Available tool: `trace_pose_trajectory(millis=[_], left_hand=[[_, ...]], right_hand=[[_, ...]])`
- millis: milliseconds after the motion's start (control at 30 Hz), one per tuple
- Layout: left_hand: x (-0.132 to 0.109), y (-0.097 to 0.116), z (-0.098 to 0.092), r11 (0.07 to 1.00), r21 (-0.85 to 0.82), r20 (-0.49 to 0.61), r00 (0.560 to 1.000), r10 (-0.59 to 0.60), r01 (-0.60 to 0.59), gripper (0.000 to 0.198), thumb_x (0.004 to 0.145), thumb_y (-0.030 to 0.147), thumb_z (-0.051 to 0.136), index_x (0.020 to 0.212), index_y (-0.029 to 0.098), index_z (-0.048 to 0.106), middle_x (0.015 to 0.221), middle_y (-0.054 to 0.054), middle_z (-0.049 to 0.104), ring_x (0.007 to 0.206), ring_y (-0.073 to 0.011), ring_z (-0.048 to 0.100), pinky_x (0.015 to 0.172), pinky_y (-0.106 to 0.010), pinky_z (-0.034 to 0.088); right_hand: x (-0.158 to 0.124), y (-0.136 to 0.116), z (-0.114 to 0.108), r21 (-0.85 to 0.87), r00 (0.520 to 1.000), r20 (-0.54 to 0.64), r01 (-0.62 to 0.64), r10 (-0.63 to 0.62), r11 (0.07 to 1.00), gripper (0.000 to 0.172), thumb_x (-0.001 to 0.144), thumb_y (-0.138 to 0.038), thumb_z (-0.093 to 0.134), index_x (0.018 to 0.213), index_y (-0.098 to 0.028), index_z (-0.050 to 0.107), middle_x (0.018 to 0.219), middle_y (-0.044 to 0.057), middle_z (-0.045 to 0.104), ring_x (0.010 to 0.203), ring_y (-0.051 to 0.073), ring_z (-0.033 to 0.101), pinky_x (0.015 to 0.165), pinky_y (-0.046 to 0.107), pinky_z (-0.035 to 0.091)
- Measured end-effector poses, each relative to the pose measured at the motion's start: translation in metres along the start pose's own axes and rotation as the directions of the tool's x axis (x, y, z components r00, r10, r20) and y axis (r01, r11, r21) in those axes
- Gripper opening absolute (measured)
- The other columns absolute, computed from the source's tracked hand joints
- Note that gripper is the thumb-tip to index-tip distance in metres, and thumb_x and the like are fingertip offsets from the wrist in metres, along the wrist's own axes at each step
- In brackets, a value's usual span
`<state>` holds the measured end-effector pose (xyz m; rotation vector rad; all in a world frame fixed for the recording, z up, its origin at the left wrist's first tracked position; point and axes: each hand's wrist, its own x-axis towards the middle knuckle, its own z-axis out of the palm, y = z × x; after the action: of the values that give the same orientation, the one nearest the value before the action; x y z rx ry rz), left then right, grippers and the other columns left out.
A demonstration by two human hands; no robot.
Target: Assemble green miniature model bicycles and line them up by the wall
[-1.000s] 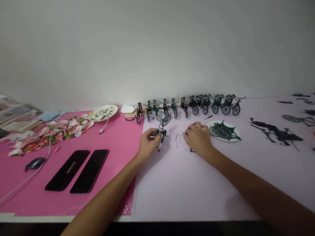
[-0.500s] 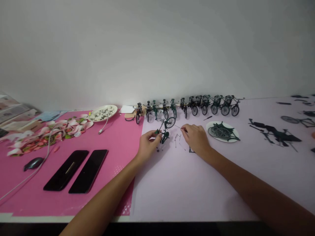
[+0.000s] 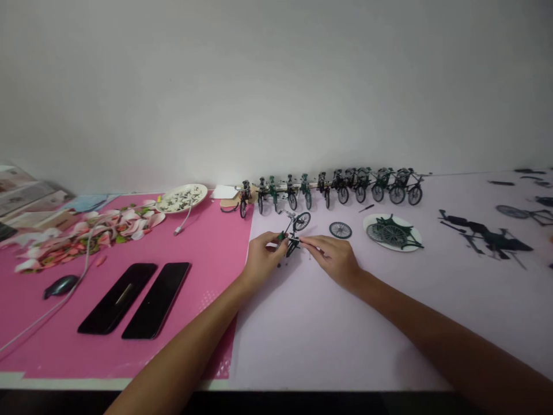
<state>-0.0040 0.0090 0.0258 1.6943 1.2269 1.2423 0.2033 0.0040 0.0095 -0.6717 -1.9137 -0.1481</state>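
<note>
Grey wall (image 3: 276,86) is seen behind a long table, which is covered in pink (image 3: 38,349) on the left and pale lilac (image 3: 302,340) on the right. Over the lilac part, near the seam, a small dark bike (image 3: 294,235) is held tilted by the left hand (image 3: 261,257). Its frame is gripped between thumb and fingers, which are closed on it, and its wheel is pointed up and to the right. The right hand (image 3: 332,258) is placed close beside it, with the fingertips brought together at the bike's frame; whether a tiny part is pinched there cannot be told.

Just beyond the right hand, a loose wheel (image 3: 340,230) is laid flat. To its right, wheels and green frames are heaped on a white plate (image 3: 372,218), and a dark stick (image 3: 366,208) is seen behind. Farther right, dark parts (image 3: 488,231) are spread out. Along the wall, finished-looking bikes (image 3: 379,187) are lined up upright.

On the pink side, two phones (image 3: 156,301) are set side by side near a mouse (image 3: 61,286). Pink and white petals (image 3: 88,236) are piled behind, crossed by a white cable (image 3: 87,251), and small pieces are held in a dish (image 3: 204,195).
</note>
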Motion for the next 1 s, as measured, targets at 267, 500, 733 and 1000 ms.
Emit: trace_pose_trajectory(millis=[267,500,733,1000], left_hand=[[-0.0008,-0.0042,0.0008,0.999,0.016,0.03,0.999,0.039,-0.039,0.024,0.088,0.034,0.067,0.098,0.016,0.079,0.095,-0.008,0.076,0.08,-0.0178,0.071,0.064,-0.025,0.059],[0.0004,-0.0051,0.0006,0.997,0.024,0.024,0.997,0.068,-0.068,0.021,0.087,0.03,0.068,0.097,0.016,0.08,0.093,-0.007,0.076,0.079,-0.0162,0.071,0.067,-0.024,0.06],[0.0008,-0.0071,0.0018,0.997,0.033,0.019,0.997,0.075,-0.076,0.02,0.087,0.03,0.067,0.096,0.016,0.079,0.093,-0.007,0.077,0.078,-0.0158,0.071,0.068,-0.025,0.06],[0.0005,-0.0097,0.0012,0.993,0.067,0.021,0.996,0.091,-0.093,0.019,0.088,0.03,0.067,0.095,0.018,0.079,0.093,-0.006,0.077,0.082,-0.0174,0.071,0.069,-0.026,0.06]], right_hand=[[0.0024,-0.0023,-0.0009,-0.01,1.0,-0.002,0.002,-0.002,1.0,0.022,0.099,-0.014,0.066,0.118,-0.022,0.076,0.101,0.006,0.083,0.087,0.019,0.08,0.076,0.028,0.066],[0.001,-0.0011,0.0009,-0.007,1.0,-0.004,0.021,-0.021,1.0,0.022,0.098,-0.012,0.068,0.117,-0.02,0.075,0.1,0.007,0.082,0.087,0.018,0.079,0.072,0.026,0.066],[-0.0019,0.0003,0.0025,-0.006,1.0,-0.014,0.005,-0.005,1.0,0.024,0.098,-0.012,0.067,0.118,-0.022,0.075,0.1,0.005,0.082,0.087,0.018,0.079,0.073,0.027,0.066],[-0.0005,0.0005,0.0018,-0.023,1.0,0.01,0.022,-0.022,0.999,0.026,0.098,-0.013,0.066,0.12,-0.023,0.076,0.101,0.005,0.083,0.089,0.019,0.08,0.079,0.029,0.066]])
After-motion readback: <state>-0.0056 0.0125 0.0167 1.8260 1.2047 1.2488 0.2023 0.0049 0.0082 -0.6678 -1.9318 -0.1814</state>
